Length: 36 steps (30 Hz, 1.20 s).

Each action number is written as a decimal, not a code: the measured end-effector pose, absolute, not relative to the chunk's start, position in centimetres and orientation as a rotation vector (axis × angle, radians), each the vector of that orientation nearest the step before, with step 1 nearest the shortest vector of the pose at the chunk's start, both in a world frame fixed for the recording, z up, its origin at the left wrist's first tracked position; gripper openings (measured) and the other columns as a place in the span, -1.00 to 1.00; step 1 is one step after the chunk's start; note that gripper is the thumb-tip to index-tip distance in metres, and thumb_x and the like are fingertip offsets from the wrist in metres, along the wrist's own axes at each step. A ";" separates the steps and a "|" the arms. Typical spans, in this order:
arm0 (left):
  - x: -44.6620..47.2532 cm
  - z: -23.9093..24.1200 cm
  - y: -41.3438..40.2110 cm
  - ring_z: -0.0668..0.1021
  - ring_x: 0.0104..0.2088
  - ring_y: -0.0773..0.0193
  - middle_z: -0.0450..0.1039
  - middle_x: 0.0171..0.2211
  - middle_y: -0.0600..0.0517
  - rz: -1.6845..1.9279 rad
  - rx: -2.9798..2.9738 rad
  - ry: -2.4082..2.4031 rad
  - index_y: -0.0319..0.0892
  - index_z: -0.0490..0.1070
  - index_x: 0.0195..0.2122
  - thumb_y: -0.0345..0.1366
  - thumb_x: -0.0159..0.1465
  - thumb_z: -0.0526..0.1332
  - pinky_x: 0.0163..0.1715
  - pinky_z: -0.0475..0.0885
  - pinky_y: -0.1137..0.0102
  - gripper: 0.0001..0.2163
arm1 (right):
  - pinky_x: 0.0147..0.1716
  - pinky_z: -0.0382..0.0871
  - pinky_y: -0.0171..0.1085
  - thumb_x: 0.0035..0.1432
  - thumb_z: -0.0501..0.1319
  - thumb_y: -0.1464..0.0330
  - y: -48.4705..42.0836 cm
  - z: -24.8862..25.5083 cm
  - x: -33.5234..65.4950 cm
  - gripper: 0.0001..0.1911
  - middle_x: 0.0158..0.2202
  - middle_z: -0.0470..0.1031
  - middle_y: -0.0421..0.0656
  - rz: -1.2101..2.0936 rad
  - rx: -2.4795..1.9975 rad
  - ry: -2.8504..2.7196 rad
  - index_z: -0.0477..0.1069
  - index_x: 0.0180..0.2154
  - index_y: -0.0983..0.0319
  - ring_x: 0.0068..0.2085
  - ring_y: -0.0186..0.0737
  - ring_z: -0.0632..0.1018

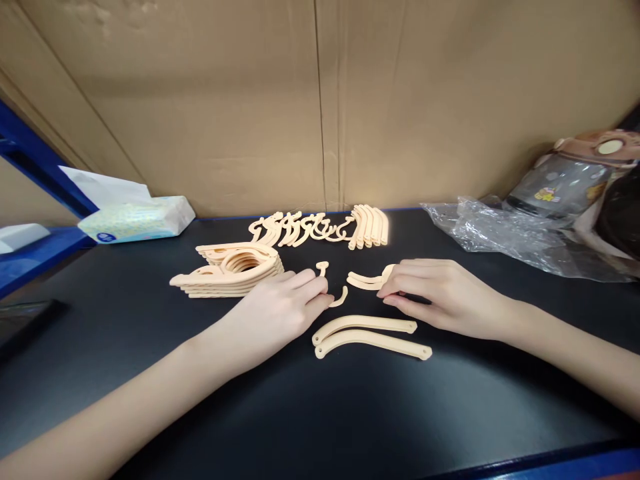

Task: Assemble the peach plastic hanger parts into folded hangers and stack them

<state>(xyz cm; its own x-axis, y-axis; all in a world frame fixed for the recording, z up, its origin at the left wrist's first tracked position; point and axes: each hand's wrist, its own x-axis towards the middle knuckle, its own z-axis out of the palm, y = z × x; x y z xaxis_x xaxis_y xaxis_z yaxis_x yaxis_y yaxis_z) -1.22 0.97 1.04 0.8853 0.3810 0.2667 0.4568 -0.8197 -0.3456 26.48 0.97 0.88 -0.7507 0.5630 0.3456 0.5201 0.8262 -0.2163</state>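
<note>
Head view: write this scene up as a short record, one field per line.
Left hand: fingers pinch a small hook
Right hand: fingers on a pair of curved strips, grip partly hidden
Nearer the wearer: two loose strips, side by side
Left of the left hand's fingers: stack of beige frames
Back: row of hooks, with a bunch of strips to their right
Back left: tissue pack
Back right: plastic bag, bottle
Surface: black table

Cream curved plastic hook (342,299), centre, partly hidden; to its right, two cream curved plastic strips (366,286), paired.
</note>
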 end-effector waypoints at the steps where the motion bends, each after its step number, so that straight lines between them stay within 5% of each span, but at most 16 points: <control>1: -1.1 0.9 1.0 0.43 -0.36 0.20 0.42 -0.35 0.00 -0.265 -2.617 -0.586 -0.29 0.49 -0.21 -0.48 0.35 0.12 -0.42 0.27 0.35 -0.85 | -0.28 0.31 -0.29 0.36 0.07 0.36 1.0 0.8 26.4 -0.81 -0.30 0.49 -0.16 0.154 -0.808 -2.608 0.44 -0.20 0.24 -0.30 -0.28 0.48; 7: -0.9 0.6 1.5 0.42 -0.40 0.22 0.39 -0.42 0.02 -0.323 -2.544 -0.556 -0.28 0.45 -0.37 -0.46 0.35 0.10 -0.43 0.26 0.34 -0.83 | -0.29 0.31 -0.28 0.36 0.08 0.36 1.0 0.8 26.3 -0.81 -0.32 0.50 -0.15 0.139 -0.800 -2.600 0.45 -0.20 0.24 -0.31 -0.28 0.48; 15: -1.1 1.3 0.9 0.50 -0.34 0.25 0.46 -0.27 -0.03 -0.443 -2.597 -0.591 -0.27 0.36 -0.24 -0.47 0.35 0.09 -0.32 0.37 0.38 -0.92 | -0.21 0.38 -0.26 0.35 0.07 0.38 0.8 0.8 26.4 -0.81 -0.21 0.49 -0.13 0.100 -0.809 -2.585 0.42 -0.09 0.21 -0.21 -0.24 0.50; 19: -0.6 1.9 0.1 0.49 -0.34 0.22 0.46 -0.26 -0.04 -0.412 -2.687 -0.493 -0.26 0.33 -0.22 -0.49 0.35 0.06 -0.37 0.40 0.37 -0.91 | -0.20 0.43 -0.27 0.32 0.10 0.38 0.5 0.6 26.0 -0.54 -0.05 0.42 -0.10 0.113 -0.839 -2.494 0.15 0.22 0.17 -0.17 -0.25 0.50; 24: -0.3 1.9 -0.5 0.50 -0.27 0.20 0.49 -0.26 -0.04 -0.431 -2.789 -0.420 -0.26 0.35 -0.17 -0.49 0.33 0.08 -0.33 0.45 0.39 -0.89 | -0.05 0.44 -0.24 0.33 0.09 0.34 0.1 0.5 25.6 -0.39 0.18 0.25 -0.06 0.140 -0.823 -2.506 -0.07 0.33 0.11 0.03 -0.21 0.46; 36: 0.0 2.2 -1.2 0.54 -0.06 0.19 0.55 -0.16 -0.06 -0.541 -2.735 -0.256 -0.24 0.44 -0.21 -0.48 0.39 0.04 -0.13 0.53 0.37 -0.82 | -0.20 0.48 -0.30 0.37 0.03 0.38 -0.3 1.0 25.6 -0.70 0.08 0.34 -0.06 0.126 -0.810 -2.517 0.33 0.09 0.13 -0.20 -0.34 0.54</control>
